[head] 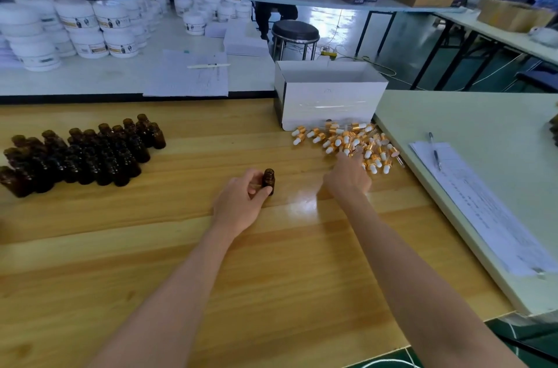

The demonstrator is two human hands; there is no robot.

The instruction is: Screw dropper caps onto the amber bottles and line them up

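thumb and fingers of the left hand (241, 201) curl round one amber bottle (268, 180), upright on the wooden table (271, 262), long axis vertical, open mouth up. the right hand (347, 177) lies at the dropper caps (347, 139) pile, its fingers blurred, grasp unclear. white jars (78, 23) behind carry labels too blurred to read.

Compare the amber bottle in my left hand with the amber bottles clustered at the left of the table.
The held bottle stands alone, gripped by the left hand; the clustered bottles stand packed together, untouched. The held bottle sits nearer the dropper caps than the clustered bottles. Both are upright, amber, uncapped.
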